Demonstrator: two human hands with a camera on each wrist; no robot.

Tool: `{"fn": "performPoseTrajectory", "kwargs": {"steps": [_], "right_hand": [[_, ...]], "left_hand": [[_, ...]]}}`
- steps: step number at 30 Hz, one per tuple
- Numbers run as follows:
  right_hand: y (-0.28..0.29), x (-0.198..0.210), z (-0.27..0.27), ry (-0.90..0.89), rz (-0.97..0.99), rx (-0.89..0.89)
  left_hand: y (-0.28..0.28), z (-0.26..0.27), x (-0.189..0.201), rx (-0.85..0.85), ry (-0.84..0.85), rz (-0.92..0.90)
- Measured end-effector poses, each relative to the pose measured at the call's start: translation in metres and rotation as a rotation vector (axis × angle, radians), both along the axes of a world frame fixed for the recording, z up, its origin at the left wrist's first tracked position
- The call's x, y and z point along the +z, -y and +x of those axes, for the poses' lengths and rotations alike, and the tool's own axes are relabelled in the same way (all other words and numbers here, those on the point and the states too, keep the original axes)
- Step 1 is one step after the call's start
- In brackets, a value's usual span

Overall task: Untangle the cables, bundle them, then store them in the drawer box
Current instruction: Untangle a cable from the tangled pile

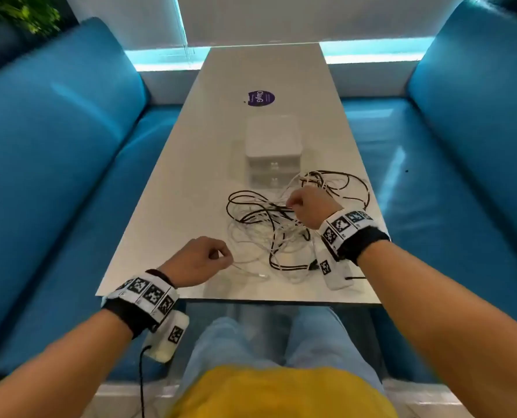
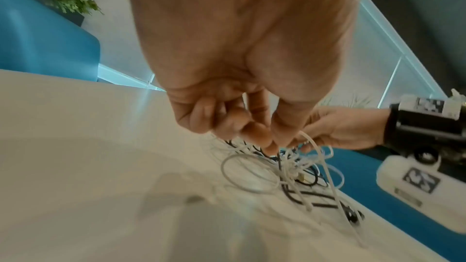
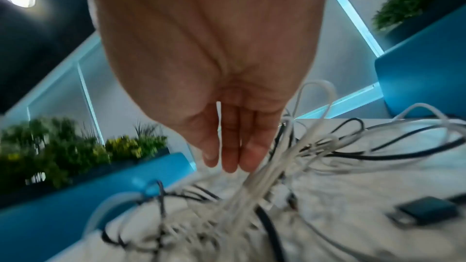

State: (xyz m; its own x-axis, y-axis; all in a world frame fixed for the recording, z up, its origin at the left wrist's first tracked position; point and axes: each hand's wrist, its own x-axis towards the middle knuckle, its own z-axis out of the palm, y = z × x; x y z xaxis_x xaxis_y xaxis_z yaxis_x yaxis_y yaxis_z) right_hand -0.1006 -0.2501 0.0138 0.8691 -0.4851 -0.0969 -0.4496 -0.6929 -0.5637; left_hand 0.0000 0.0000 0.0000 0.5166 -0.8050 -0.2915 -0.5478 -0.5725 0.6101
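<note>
The left hand hovers over the near edge of the desk, its grip pinched on a white cable that trails rightward into the tangle of cables, black and white, lying mid-desk. The right hand reaches into that tangle from the right; its fingers curl among the strands, but whether the grip clamps one I cannot tell. Just beyond the tangle stands the white drawer box, its drawers closed.

Long white table, tangled black and white cables beneath the fingers, white drawer box beyond them, purple sticker farther off.
</note>
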Motion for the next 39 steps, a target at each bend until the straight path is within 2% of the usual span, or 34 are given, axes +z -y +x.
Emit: {"fn": "performPoseTrajectory", "kwargs": {"steps": [4, 8, 14, 16, 19, 22, 27, 29, 31, 33, 36, 39], "right_hand": [[0.012, -0.014, -0.006, -0.105, -0.098, -0.115], [0.017, -0.020, -0.002, -0.152, -0.188, -0.005], [0.021, -0.029, 0.012, -0.332, -0.236, 0.130], [0.025, -0.028, 0.015, -0.340, -0.241, 0.161], [0.029, -0.023, 0.015, -0.348, -0.236, 0.176], [0.033, -0.013, 0.016, -0.355, -0.223, 0.184], [0.034, -0.003, 0.013, -0.370, -0.203, 0.205], [0.034, 0.000, 0.009, -0.303, -0.138, 0.165], [0.035, 0.003, 0.005, -0.188, -0.014, 0.094], [0.035, 0.008, 0.001, -0.038, 0.072, 0.006], [0.037, 0.012, 0.001, 0.173, 0.172, -0.089], [0.035, 0.008, 0.005, 0.338, 0.303, -0.170]], "left_hand": [[0.026, 0.007, -0.003, 0.055, -0.005, -0.074], [0.044, 0.009, -0.009, 0.035, -0.019, -0.093], [0.088, 0.011, -0.008, 0.068, 0.018, -0.311], [0.105, 0.015, -0.010, 0.063, 0.054, -0.366], [0.128, 0.023, -0.010, -0.009, 0.146, -0.382], [0.148, 0.028, -0.002, -0.115, 0.248, -0.315], [0.171, 0.035, 0.020, -0.361, 0.543, -0.238], [0.177, 0.036, 0.029, -0.444, 0.487, -0.195], [0.178, 0.035, 0.035, -0.436, 0.274, -0.128], [0.178, 0.036, 0.039, -0.402, 0.140, -0.088], [0.176, 0.045, 0.036, -0.318, 0.015, -0.148], [0.174, 0.047, 0.025, -0.297, 0.001, -0.207]]}}
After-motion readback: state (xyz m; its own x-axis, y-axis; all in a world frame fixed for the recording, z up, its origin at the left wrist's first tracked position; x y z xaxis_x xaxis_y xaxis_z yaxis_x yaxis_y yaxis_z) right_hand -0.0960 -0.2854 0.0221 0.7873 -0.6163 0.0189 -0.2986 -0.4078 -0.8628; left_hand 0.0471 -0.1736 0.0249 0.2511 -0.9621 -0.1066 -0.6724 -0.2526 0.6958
